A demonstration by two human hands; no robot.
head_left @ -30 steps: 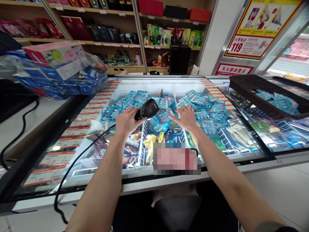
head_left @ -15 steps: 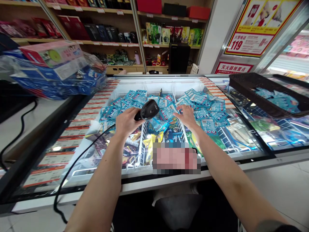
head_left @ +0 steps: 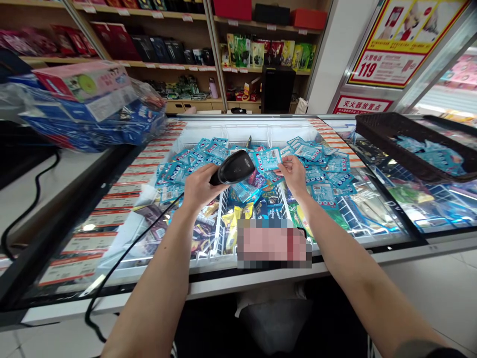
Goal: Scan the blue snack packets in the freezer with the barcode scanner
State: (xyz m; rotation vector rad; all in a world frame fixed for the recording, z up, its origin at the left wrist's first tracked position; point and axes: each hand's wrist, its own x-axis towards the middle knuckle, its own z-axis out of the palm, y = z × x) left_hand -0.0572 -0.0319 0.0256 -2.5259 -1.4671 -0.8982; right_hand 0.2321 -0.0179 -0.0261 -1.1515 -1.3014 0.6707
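My left hand [head_left: 203, 186] is wrapped round a black corded barcode scanner [head_left: 235, 168], whose head points to the right. Between the thumb and fingers of my right hand [head_left: 293, 174] is the edge of a blue packet [head_left: 268, 160]. A printed label, with what looks like a barcode, faces up on that packet, just right of the scanner's head. Many similar blue packets [head_left: 313, 149] lie heaped beneath both hands in a chest freezer [head_left: 238, 130] with white wire dividers. Yellow packets [head_left: 233, 223] show lower down, in the middle compartment.
A dark basket [head_left: 376, 141] with more blue packets stands on the right. Plastic-wrapped boxes [head_left: 93, 112] rest at the left edge. The scanner's cable [head_left: 137, 233] runs across the glass with price labels. A blurred pinkish object [head_left: 266, 243] sits at the front rim.
My right hand has lifted one blue packet off the heap and turned its label up beside the scanner. The scanner's head has shifted slightly right, towards the packet.
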